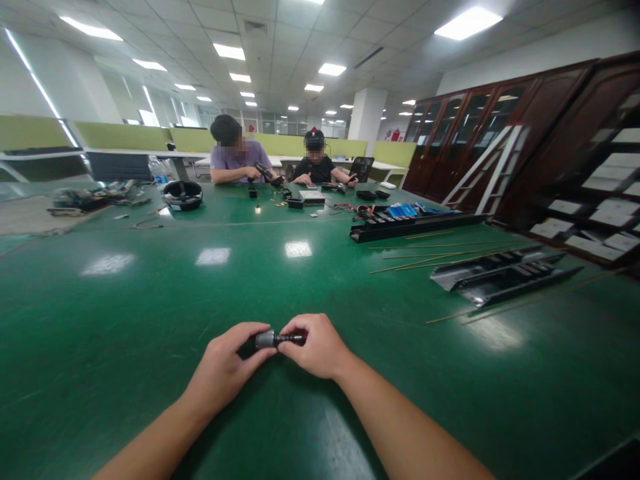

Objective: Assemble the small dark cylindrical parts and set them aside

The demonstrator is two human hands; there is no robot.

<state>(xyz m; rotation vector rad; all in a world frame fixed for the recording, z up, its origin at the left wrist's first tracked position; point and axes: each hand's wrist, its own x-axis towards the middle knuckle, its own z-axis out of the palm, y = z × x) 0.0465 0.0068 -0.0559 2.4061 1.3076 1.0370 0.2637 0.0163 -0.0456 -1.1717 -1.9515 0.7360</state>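
Grey at its thick end and dark along its thin shaft (295,339), one small cylindrical part (265,340) is held crosswise between two hands, just above or against the green bench (165,293); which of the two cannot be told. The thick end sits between the thumb and fingers of the left hand (225,360), which are parted about as wide as the body they grip. The shaft points towards the right hand (320,347), whose thumb and forefinger close much more narrowly around it, their tips near those of the left.

Farther along the bench, to the right, lie two near dark channels (500,277) side by side and one longer black channel (385,230) behind them. Several thin yellowish rods (440,255) lie among these, crossing too closely for a sure count. One round black object (183,195) stands at the far left. Two people work at the far side, one in a purple shirt (257,152), one in a black shirt (323,172).

The right fingers cover part of the shaft, and the left palm's underside is out of sight. Both forearms are cut off by the lower edge. Small items before the two people are too tiny to name.
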